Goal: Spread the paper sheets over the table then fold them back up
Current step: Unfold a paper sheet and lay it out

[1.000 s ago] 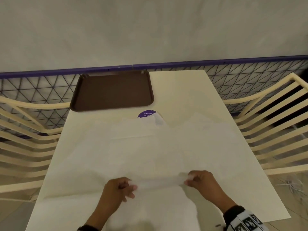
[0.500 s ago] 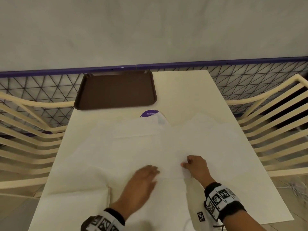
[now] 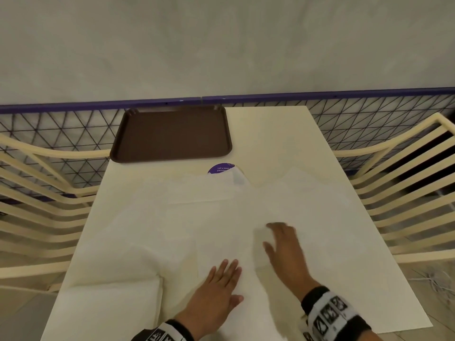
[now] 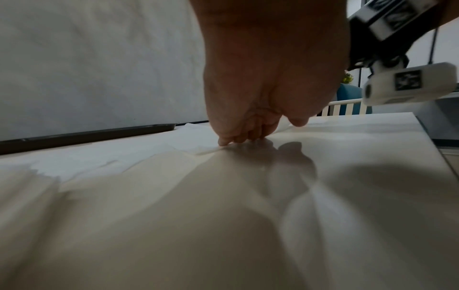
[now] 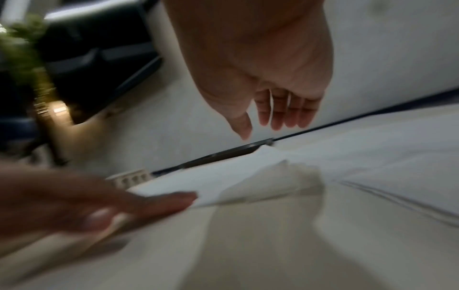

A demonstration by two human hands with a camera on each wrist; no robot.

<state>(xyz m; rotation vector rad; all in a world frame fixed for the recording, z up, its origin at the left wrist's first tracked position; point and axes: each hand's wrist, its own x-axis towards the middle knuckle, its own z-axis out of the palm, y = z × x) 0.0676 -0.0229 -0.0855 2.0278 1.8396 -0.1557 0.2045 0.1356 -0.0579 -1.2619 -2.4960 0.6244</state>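
Several thin white paper sheets (image 3: 172, 232) lie spread and overlapping across the cream table (image 3: 275, 134). A folded stack of paper (image 3: 110, 308) sits at the near left. My left hand (image 3: 221, 286) lies flat with straight fingers, pressing a sheet (image 4: 124, 162) near the front middle. My right hand (image 3: 283, 242) hovers just right of it, fingers straight and loose, blurred by motion. In the right wrist view the right hand (image 5: 280, 117) is above the paper (image 5: 223, 184) and holds nothing, with the left hand's fingers (image 5: 149, 200) flat on the sheet's edge.
A brown tray (image 3: 172, 134) rests at the table's far left corner. A purple round sticker (image 3: 221, 168) shows just beyond the sheets. Cream slatted chairs (image 3: 406, 193) flank both sides, and a purple-railed mesh fence (image 3: 73, 129) runs behind.
Both hands let go of the strip of paper they pinched a second ago. The left hand flattened on the sheet and slid back toward me; the right hand opened and shifted forward.
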